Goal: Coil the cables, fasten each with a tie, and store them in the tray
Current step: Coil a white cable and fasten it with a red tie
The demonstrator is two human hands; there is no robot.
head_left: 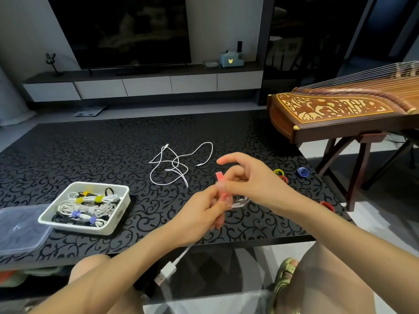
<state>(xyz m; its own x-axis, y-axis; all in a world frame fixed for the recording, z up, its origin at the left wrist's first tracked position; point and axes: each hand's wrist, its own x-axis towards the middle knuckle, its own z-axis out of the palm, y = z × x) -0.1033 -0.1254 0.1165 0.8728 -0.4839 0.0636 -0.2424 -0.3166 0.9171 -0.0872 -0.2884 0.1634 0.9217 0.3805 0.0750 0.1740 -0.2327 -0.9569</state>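
Note:
My left hand (pixel 199 214) grips a coiled white cable (pixel 240 201) above the table's front edge; its USB plug (pixel 166 271) dangles below the hand. My right hand (pixel 247 177) pinches a pink tie (pixel 221 181) that wraps the coil, index finger stretched out. A loose white cable (pixel 179 164) lies tangled on the black patterned table (pixel 90 155). The white tray (pixel 120 209) at the left holds several coiled cables with yellow and purple ties.
A clear plastic lid (pixel 20 230) lies left of the tray. Spare ties sit at the right: yellow (pixel 278 172), red (pixel 283 179), blue (pixel 303 172), and another red one (pixel 327 206). A wooden zither (pixel 340 112) on a stand is beyond the table's right corner.

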